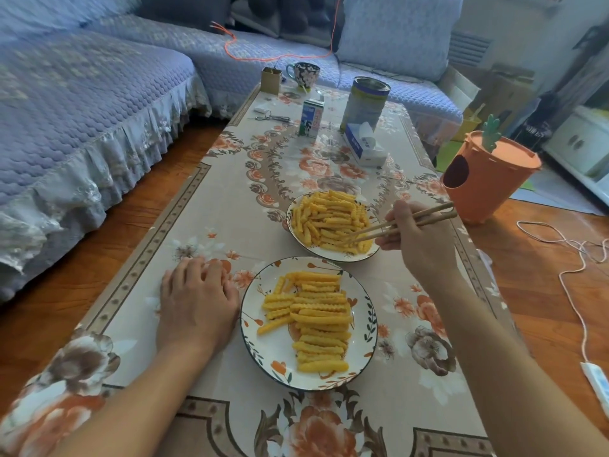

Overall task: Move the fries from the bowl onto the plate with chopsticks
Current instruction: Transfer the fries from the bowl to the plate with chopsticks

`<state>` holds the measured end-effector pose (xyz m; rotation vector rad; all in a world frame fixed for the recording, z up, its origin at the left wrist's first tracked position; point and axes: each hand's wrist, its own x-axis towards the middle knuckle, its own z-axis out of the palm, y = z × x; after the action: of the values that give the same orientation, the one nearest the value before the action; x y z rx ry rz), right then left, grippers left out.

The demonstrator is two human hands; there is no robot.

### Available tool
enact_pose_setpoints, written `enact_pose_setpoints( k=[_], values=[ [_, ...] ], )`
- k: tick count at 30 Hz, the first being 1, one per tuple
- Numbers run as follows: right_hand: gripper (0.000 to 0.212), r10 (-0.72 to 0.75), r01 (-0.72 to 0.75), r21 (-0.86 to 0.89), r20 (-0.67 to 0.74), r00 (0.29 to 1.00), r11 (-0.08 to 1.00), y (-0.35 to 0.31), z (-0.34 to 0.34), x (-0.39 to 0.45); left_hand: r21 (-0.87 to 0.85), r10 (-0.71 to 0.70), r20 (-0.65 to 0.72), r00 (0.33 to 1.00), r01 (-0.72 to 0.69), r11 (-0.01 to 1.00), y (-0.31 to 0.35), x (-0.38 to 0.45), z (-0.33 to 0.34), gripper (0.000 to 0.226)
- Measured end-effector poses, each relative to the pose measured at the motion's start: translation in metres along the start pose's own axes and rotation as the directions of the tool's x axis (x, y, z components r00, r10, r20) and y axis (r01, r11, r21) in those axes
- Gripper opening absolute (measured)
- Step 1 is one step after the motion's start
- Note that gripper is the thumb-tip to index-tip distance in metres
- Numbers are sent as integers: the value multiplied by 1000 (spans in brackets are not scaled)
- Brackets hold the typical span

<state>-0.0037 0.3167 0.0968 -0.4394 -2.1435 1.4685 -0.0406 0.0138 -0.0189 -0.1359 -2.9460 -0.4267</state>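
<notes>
Your right hand (417, 239) pinches the pair of wooden chopsticks (400, 224), tips down among the fries in the bowl.

The white floral-rimmed bowl (298, 237) of yellow crinkle-cut fries (331, 221) sits toward the right edge of the flower-patterned table (204, 225), with the white floral plate (364, 328) just nearer you, carrying a stacked row of fries. Your left hand (197, 303) lies flat on the table with fingers relaxed, just beside the plate's left rim.

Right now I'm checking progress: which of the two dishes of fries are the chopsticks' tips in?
The bowl farther from the person; the chopsticks reach into its heaped fries. The nearer plate holds neat rows.
</notes>
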Motion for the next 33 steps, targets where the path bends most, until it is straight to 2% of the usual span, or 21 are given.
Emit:
enact_pose_setpoints(
  k=[6,13,18,22,24,27,33],
  values=[
    [30,-38,37,-60,-16,999,998,1,4,-4,9,-4,14,1000,4,1000,0,-1,0,41],
    [40,105,-105,11,6,994,994,8,-4,13,-3,1,-1,1000,-1,1000,0,-1,0,38],
    [44,94,-94,-11,-13,995,996,8,-7,15,-8,-2,6,1000,2,1000,0,-1,0,37],
    [46,72,-68,112,-28,997,991,-14,-14,2,-10,0,7,1000,0,1000,1,-1,-2,37],
    [46,50,-53,152,27,998,987,-32,-17,-11,-7,-4,11,1000,4,1000,1,-1,-2,37],
    [47,57,-71,87,153,987,994,-43,-16,-32,4,2,11,1000,-3,1000,0,-2,-2,38],
    [45,14,-25,61,166,986,998,-37,-11,-51,0,-1,10,1000,1,1000,0,-2,-2,39]
  ],
)
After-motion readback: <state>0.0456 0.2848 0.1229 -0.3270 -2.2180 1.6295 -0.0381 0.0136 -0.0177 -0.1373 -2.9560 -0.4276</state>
